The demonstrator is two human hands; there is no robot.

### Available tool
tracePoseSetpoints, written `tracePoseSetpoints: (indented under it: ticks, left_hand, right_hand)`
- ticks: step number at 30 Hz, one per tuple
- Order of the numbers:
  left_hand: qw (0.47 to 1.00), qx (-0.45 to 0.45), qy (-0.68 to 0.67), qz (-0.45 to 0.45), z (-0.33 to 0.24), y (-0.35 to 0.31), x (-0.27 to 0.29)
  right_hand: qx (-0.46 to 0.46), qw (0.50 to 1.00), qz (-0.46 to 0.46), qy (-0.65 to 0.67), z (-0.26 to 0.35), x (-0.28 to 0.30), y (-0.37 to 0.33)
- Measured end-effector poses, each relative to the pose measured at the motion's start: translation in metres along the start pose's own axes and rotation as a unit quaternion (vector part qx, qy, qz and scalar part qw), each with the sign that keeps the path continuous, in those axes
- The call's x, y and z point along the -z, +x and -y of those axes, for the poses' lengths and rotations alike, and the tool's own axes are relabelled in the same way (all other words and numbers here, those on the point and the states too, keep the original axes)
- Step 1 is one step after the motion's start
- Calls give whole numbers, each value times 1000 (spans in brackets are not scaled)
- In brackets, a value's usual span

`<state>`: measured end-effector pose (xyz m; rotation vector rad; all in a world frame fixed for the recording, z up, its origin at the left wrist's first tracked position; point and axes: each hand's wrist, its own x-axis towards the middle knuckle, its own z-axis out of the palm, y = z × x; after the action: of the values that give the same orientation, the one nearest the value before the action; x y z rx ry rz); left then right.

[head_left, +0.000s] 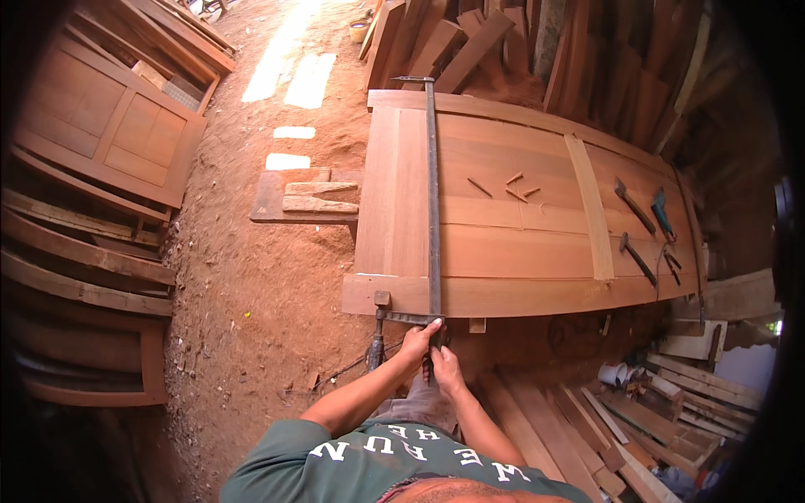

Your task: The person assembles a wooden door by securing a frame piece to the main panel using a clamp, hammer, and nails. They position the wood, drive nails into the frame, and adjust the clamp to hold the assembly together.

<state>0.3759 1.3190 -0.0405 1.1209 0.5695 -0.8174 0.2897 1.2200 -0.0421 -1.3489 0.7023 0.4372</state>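
Dark metal fills my grasp: my left hand (418, 342) is wrapped on the near end of a long bar clamp (433, 201), and my right hand (445, 369) is closed just below it, its fingers partly hidden. From there the clamp's bar runs across the top of a reddish wooden door panel (503, 251), near its left end, to the far edge. Beside my left hand hangs the clamp's screw handle (375, 352), with a small wood block (382, 299) near it at the panel's near edge. Farther right on the panel lie several thin wooden pegs (480, 187), then two hammers (639, 260), a teal-handled tool (662, 215) and pliers (672, 267). Loose boards (524, 427) lie low on my right; framed panels (105, 117) stand well off to my left, across the earth floor (243, 277).
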Motion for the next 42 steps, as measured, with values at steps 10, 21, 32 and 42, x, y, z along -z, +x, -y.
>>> tracePoseSetpoints:
  ticks: [10,21,32,42]
  left_hand:
    - [988,82,-70,109,13,-34,-11]
    - [983,80,-100,134,63,-38,24]
    - [985,96,-89,112,68,-12,30]
    - [978,93,-183,48,23,-5,6]
  right_hand:
    - [21,997,-69,36,41,-6,-28]
    - [210,951,-176,-141,-29,-21,-35]
    - [136,966,-152,-159,-46,-12,-20]
    - [152,975,-135,-92,-88,-18,-24]
